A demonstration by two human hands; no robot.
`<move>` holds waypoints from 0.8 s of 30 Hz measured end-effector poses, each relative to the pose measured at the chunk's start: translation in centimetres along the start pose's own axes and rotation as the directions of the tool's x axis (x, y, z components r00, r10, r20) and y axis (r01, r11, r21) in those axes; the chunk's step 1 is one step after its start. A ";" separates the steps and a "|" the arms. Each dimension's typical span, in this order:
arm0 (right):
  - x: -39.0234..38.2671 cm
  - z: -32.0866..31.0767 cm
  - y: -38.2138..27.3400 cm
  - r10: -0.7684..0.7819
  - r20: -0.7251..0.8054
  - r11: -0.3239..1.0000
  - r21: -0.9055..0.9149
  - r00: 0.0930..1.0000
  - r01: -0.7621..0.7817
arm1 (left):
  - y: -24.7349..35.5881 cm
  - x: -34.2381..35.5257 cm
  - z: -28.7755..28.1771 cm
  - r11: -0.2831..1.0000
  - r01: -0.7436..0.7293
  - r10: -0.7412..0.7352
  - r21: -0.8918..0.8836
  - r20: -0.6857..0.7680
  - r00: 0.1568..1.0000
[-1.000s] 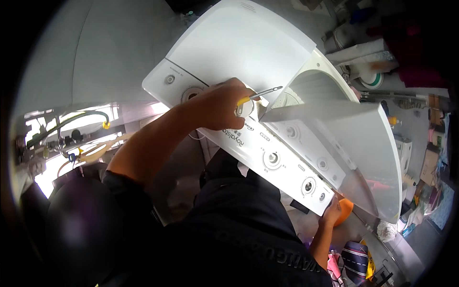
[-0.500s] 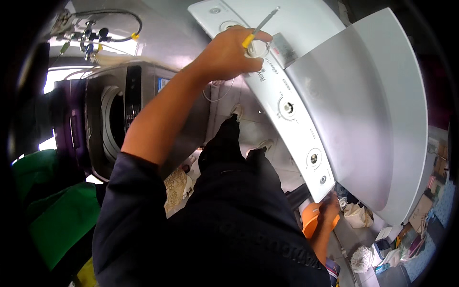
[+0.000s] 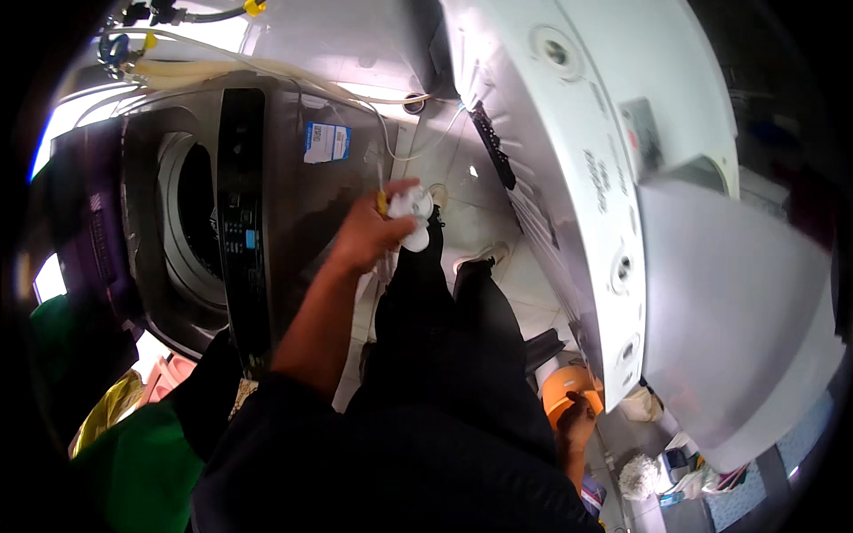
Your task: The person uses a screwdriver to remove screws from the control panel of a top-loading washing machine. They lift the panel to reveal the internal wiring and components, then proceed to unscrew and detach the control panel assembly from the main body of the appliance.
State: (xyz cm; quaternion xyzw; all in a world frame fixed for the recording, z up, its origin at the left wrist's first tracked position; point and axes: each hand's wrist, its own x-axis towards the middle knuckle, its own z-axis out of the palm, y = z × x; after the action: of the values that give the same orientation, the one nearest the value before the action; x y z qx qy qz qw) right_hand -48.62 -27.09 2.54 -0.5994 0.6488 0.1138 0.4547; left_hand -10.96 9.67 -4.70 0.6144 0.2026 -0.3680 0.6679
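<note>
My left hand (image 3: 378, 226) is closed around white plastic knob-like pieces (image 3: 410, 213), with a yellow-handled screwdriver (image 3: 383, 202) also in its grip, over my dark-trousered legs. At the right stands a white washing machine top (image 3: 577, 115), its long control panel (image 3: 604, 231) showing bare holes and its grey lid (image 3: 729, 302) swung out. Beneath the panel runs a dark strip (image 3: 493, 142). My right hand (image 3: 576, 417), fingers curled, is at the panel's lower end beside an orange bucket (image 3: 558, 388); what it grips is hidden.
A dark grey washing machine (image 3: 333, 204) with an open door stands left, hoses and taps (image 3: 120, 53) above it. Green cloth (image 3: 133, 462) lies lower left. A white mop head (image 3: 638, 475) and small household items lie lower right on the tiled floor (image 3: 520, 302).
My left hand has come down and away from the panel, bringing white pieces with it. The white machine appears farther right and more steeply angled, as the view has shifted toward the grey washer.
</note>
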 end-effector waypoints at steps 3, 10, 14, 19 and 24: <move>0.1 2.7 -2.7 -0.039 0.025 0.976 -0.215 0.999 0.043 | -9.4 6.3 -1.7 0.981 -0.007 0.022 0.195 -0.075 0.997; 3.5 4.7 -2.8 -0.462 0.510 0.350 -0.646 0.726 0.678 | -21.3 18.9 -4.0 0.640 0.117 0.012 0.760 -0.162 0.987; 4.1 7.5 -4.4 -0.246 0.654 0.130 -0.710 0.716 0.693 | -25.3 24.3 -5.7 0.497 0.116 -0.045 0.860 -0.108 0.993; 8.0 8.1 -2.7 -0.362 0.767 0.190 -0.496 0.530 0.847 | -30.1 30.7 -7.5 0.321 0.137 -0.084 0.937 -0.115 0.990; 9.6 11.0 -1.8 -0.020 0.538 0.267 -0.810 0.843 0.523 | -35.1 35.5 -8.6 0.231 0.037 0.059 0.972 -0.052 0.997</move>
State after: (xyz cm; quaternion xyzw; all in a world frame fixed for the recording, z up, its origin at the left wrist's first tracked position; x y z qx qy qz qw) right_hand -40.76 -26.40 -9.92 -0.8126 0.2258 0.5123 0.1621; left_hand -12.40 10.27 -55.33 0.9112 -0.0481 -0.3854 0.1371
